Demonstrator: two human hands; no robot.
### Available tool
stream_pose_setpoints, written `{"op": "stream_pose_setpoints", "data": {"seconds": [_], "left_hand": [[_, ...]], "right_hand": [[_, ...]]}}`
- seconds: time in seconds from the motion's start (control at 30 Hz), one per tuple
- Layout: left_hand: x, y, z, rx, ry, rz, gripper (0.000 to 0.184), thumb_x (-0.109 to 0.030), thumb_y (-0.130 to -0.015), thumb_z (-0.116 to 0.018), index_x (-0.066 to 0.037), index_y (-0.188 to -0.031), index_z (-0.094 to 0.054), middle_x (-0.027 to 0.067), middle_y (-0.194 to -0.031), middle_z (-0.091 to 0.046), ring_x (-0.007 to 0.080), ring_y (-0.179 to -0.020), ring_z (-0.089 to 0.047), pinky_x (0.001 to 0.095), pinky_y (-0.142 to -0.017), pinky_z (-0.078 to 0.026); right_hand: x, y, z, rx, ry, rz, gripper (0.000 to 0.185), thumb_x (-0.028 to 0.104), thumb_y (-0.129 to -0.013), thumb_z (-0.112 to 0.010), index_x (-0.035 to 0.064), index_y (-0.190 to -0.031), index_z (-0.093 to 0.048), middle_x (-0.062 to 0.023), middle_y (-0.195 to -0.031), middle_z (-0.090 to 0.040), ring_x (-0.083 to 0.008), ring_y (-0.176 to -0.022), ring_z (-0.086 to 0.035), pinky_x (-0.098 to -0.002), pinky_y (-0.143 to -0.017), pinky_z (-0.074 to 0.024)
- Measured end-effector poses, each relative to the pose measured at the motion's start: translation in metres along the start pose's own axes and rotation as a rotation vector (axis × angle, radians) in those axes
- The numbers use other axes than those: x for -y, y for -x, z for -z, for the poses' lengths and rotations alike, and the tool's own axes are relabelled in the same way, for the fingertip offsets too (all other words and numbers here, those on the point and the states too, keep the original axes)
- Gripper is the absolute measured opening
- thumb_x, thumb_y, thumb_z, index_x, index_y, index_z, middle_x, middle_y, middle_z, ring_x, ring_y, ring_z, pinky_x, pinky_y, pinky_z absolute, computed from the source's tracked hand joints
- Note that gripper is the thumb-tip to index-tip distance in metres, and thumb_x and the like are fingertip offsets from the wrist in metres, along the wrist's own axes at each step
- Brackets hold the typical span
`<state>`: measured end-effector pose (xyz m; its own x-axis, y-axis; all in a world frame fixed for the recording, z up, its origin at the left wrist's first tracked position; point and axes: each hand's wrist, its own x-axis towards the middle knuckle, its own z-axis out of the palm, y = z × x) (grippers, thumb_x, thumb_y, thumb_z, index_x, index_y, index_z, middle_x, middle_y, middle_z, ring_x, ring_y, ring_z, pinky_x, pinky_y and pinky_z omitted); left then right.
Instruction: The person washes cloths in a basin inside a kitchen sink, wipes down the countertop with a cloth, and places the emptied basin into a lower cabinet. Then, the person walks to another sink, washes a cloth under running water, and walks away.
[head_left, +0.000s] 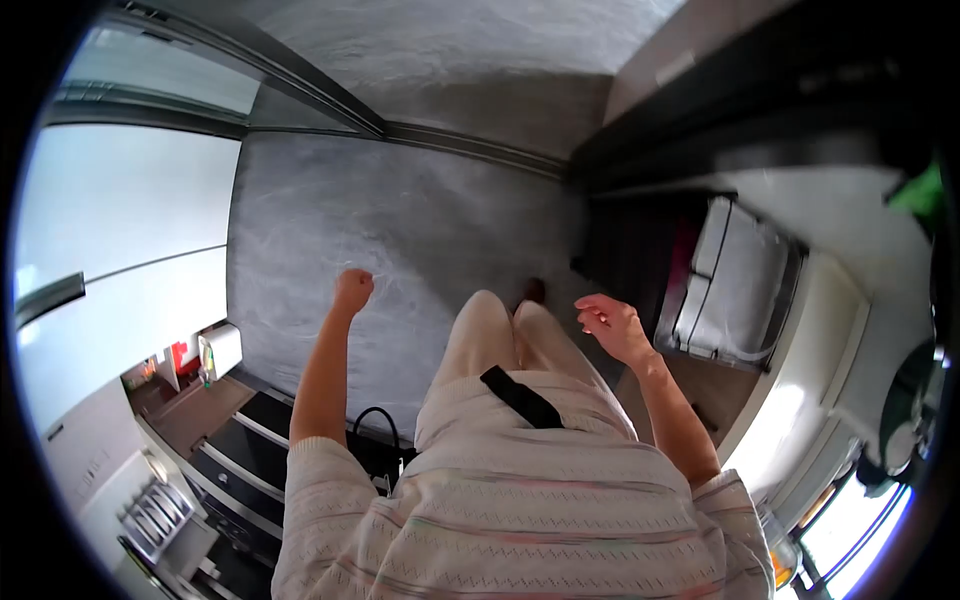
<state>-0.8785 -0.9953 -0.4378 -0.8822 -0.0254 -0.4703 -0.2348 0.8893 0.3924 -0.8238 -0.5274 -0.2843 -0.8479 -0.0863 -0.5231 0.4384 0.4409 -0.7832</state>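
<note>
My left hand (353,290) hangs over the grey floor (300,210) with its fingers curled into a loose fist, and nothing shows in it. On the other side, my right hand (612,325) is held out in front of my hip. Its fingers are bent but apart, and it holds nothing. The nearest thing to it is a clear-covered grey suitcase (730,280) with dark edges, which it does not touch. A short black strip (520,397) lies across the waist of my striped knit top (530,500).
White cabinet fronts (140,190) stand on the left, above a dark drawer unit (245,460). A dark floor track (470,145) crosses ahead, beside a dark door frame (740,110). A white ledge (800,370) runs along the right. One dark shoe (535,291) shows beyond my knees.
</note>
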Motion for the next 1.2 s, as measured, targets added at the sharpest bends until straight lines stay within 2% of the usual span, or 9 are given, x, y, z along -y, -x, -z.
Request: {"op": "stream_pose_setpoints", "data": {"seconds": [0.1,0.17,0.33,0.37,0.57,0.7,0.83,1.03,1.2], "left_hand": [[0.021,0.016,0.015,0.053,0.004,0.178,0.02,-0.02,-0.068,-0.056,-0.008,-0.079,-0.067,0.0157,-0.081,-0.063,0.0337,-0.079,-0.059,0.0393,-0.07,-0.047],[0.061,0.006,0.004,0.161,-0.241,0.127,0.02,-0.02,-0.067,-0.057,-0.008,-0.078,-0.067,0.0154,-0.081,-0.063,0.0333,-0.08,-0.059,0.0399,-0.071,-0.047],[0.055,-0.039,0.047,0.128,0.001,0.383,0.02,-0.022,-0.069,-0.053,-0.01,-0.077,-0.067,0.0139,-0.084,-0.063,0.0334,-0.084,-0.058,0.0413,-0.074,-0.047],[0.095,-0.07,0.023,0.166,-0.138,0.269,0.021,-0.023,-0.069,-0.053,-0.01,-0.078,-0.067,0.0139,-0.087,-0.063,0.0328,-0.085,-0.058,0.0404,-0.075,-0.047],[-0.016,-0.204,0.14,0.045,0.07,0.242,0.021,-0.021,-0.069,-0.054,-0.011,-0.082,-0.067,0.014,-0.088,-0.063,0.0319,-0.086,-0.059,0.0398,-0.075,-0.047],[-0.05,-0.287,0.158,-0.113,0.204,0.096,0.018,-0.019,-0.07,-0.056,-0.012,-0.083,-0.067,0.013,-0.085,-0.063,0.0309,-0.083,-0.06,0.0396,-0.072,-0.047],[-0.094,-0.35,0.164,-0.074,0.183,0.045,0.017,-0.017,-0.07,-0.056,-0.012,-0.082,-0.067,0.0125,-0.082,-0.064,0.0299,-0.079,-0.06,0.0397,-0.07,-0.048],[-0.14,-0.433,0.186,-0.017,0.248,0.106,0.014,-0.017,-0.069,-0.058,-0.011,-0.077,-0.066,0.0114,-0.078,-0.063,0.0295,-0.075,-0.06,0.0396,-0.069,-0.048],[-0.157,-0.498,0.212,-0.207,0.376,0.101,0.012,-0.017,-0.069,-0.059,-0.009,-0.075,-0.065,0.0107,-0.075,-0.063,0.0304,-0.073,-0.06,0.0397,-0.067,-0.048]], "right_hand": [[0.033,-0.063,0.009,0.12,0.149,0.076,0.016,0.009,-0.078,-0.055,0.006,-0.092,-0.061,-0.0101,-0.074,-0.064,-0.0195,-0.063,-0.062,-0.0283,-0.062,-0.0496],[0.057,-0.104,0.015,0.154,0.228,0.117,0.015,0.009,-0.077,-0.056,0.0065,-0.091,-0.062,-0.0105,-0.075,-0.064,-0.0211,-0.065,-0.061,-0.0289,-0.064,-0.0494],[0.094,-0.195,0.033,0.138,0.29,0.133,0.016,0.01,-0.077,-0.055,0.0059,-0.091,-0.062,-0.011,-0.075,-0.064,-0.0215,-0.067,-0.061,-0.0285,-0.065,-0.0485],[0.101,-0.213,0.042,0.125,0.3,0.121,0.016,0.009,-0.077,-0.055,0.0055,-0.091,-0.062,-0.0109,-0.075,-0.064,-0.0209,-0.067,-0.061,-0.028,-0.064,-0.0484],[0.136,-0.3,0.084,0.028,0.236,0.007,0.018,0.005,-0.076,-0.055,0.0012,-0.093,-0.06,-0.0081,-0.071,-0.062,-0.0149,-0.06,-0.06,-0.0256,-0.058,-0.0476],[0.148,-0.359,0.114,0.07,0.128,-0.004,0.018,0.005,-0.078,-0.053,-0.0021,-0.093,-0.059,-0.0078,-0.071,-0.061,-0.014,-0.058,-0.058,-0.0255,-0.054,-0.047],[0.172,-0.43,0.148,0.109,0.335,-0.128,0.018,0.008,-0.076,-0.054,-0.0026,-0.09,-0.06,-0.0069,-0.067,-0.061,-0.0138,-0.056,-0.058,-0.0244,-0.052,-0.0458],[0.186,-0.55,0.221,0.142,0.423,-0.363,0.018,0.01,-0.076,-0.053,0.0009,-0.091,-0.06,-0.0055,-0.068,-0.06,-0.0115,-0.054,-0.057,-0.0234,-0.042,-0.0414],[0.235,-0.663,0.283,0.133,0.431,-0.418,0.019,0.01,-0.08,-0.053,0.0017,-0.095,-0.06,-0.0067,-0.068,-0.061,-0.0123,-0.052,-0.059,-0.024,-0.04,-0.0424]]}}
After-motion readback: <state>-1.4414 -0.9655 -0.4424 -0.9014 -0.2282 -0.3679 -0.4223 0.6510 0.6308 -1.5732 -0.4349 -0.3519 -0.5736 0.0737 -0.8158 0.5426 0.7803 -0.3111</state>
